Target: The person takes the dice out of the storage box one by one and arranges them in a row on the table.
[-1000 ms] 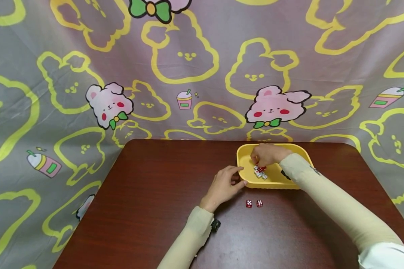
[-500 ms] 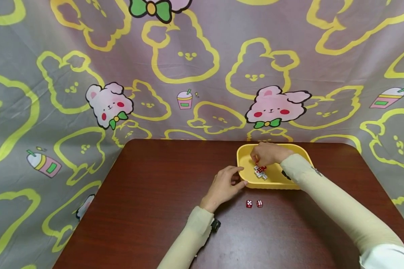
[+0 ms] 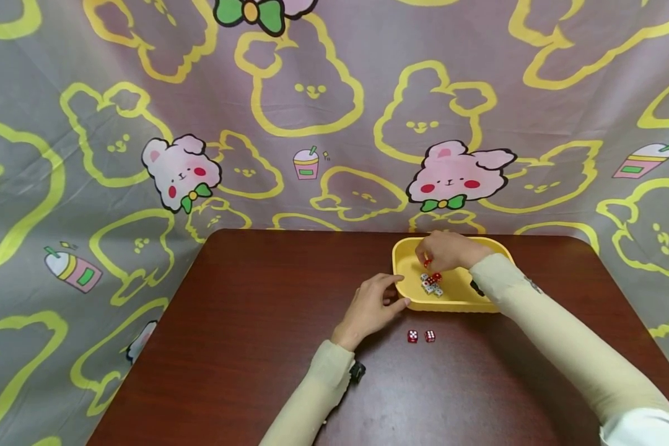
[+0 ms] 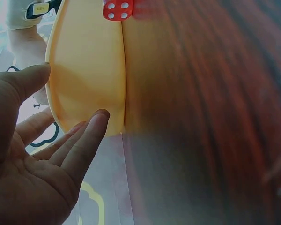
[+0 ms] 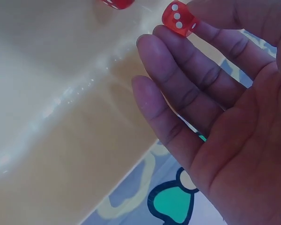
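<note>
My right hand point(image 3: 448, 249) is over the yellow tray point(image 3: 457, 306) and pinches a translucent red die point(image 5: 177, 18) between thumb and fingertips. Just below it, several white dice point(image 3: 437, 290) and red dice point(image 3: 432, 280) lie in a small heap on the tray floor. My left hand point(image 3: 372, 308) is at the tray's left front corner, thumb and fingers spread loosely along the rim. Two red dice sit side by side on the table in front of the tray: a left one point(image 3: 412, 336) and a right one point(image 3: 430, 336).
The dark brown wooden table point(image 3: 267, 322) carries the tray near its back edge. Behind and to the left hangs a grey cloth point(image 3: 334, 148) with cartoon animals. The right forearm point(image 3: 563, 341) reaches across the table's right side.
My right hand has risen slightly from the heap, bringing the pinched red die up with it. The left hand and the two dice on the table have stayed in place.
</note>
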### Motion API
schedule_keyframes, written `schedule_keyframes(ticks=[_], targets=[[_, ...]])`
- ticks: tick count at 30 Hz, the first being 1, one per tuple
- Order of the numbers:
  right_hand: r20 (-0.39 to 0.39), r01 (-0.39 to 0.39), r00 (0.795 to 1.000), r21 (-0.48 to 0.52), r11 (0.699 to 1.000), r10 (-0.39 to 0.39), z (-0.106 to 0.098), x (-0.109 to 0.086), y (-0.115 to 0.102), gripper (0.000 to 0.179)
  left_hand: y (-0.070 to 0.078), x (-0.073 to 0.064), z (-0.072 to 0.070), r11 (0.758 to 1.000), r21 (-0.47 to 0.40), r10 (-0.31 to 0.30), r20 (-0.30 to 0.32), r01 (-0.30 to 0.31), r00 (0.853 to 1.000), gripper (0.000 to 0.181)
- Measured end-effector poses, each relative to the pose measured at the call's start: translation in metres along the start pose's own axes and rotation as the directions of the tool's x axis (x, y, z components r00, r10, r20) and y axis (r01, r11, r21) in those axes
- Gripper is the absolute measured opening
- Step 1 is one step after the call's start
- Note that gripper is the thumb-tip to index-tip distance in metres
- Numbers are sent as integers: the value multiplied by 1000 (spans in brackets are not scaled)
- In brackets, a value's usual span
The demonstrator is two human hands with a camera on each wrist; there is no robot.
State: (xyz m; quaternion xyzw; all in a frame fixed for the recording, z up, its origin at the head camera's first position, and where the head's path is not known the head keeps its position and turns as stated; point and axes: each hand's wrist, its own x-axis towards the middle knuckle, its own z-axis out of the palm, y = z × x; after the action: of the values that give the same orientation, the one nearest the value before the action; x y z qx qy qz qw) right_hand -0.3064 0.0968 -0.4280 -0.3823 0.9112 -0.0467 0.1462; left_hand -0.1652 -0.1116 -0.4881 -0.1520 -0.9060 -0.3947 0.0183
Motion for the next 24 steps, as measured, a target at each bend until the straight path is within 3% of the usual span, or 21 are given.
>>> schedule_keyframes(ticks=[24], targets=[[-88,48,995,46,998,-44,-11,-28,-16,10,0,1,1,1000,12,11,-6,-11,1000,50]])
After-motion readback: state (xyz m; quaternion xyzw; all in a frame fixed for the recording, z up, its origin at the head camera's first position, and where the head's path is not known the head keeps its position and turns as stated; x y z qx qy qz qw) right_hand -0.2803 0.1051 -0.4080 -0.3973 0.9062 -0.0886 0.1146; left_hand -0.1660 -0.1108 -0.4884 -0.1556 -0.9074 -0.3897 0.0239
